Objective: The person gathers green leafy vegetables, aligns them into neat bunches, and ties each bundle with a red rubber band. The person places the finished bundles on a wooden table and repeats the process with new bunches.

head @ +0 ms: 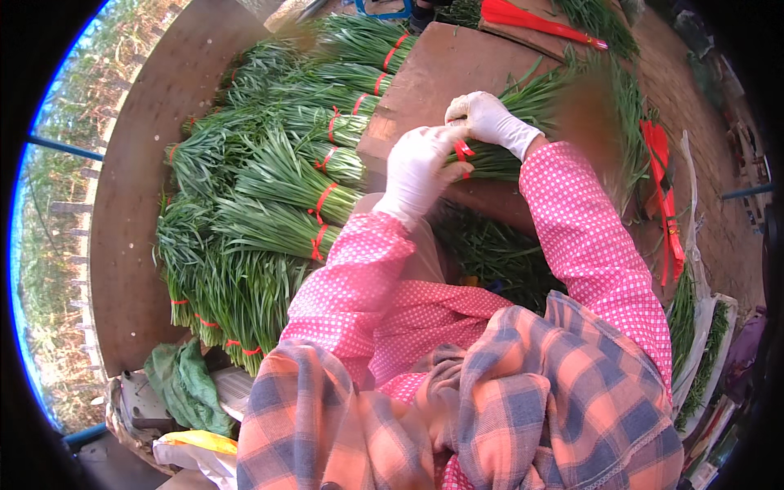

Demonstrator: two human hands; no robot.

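Note:
Both my hands wear thin white gloves and meet at a bunch of long green leaves, likely garlic chives [490, 164], over a brown board. A red tie [463, 150] crosses the bunch. My left hand [419, 171] has its fingers and thumb on either side of this tie. Curled just above the bunch, my right hand [487, 122] has a bit of red at its fingertips. The fingers partly hide the tie and the bunch's cut end. Leaves extend to the right beneath my right wrist.
Several tied green bunches [288, 177] lie stacked to the left against a brown panel [131, 202]. Loose red strips lie at the top [539, 24] and right [661, 196]. Loose leaves [496, 251] fill the space below the brown board [447, 67]. A green sack [187, 386] sits lower left.

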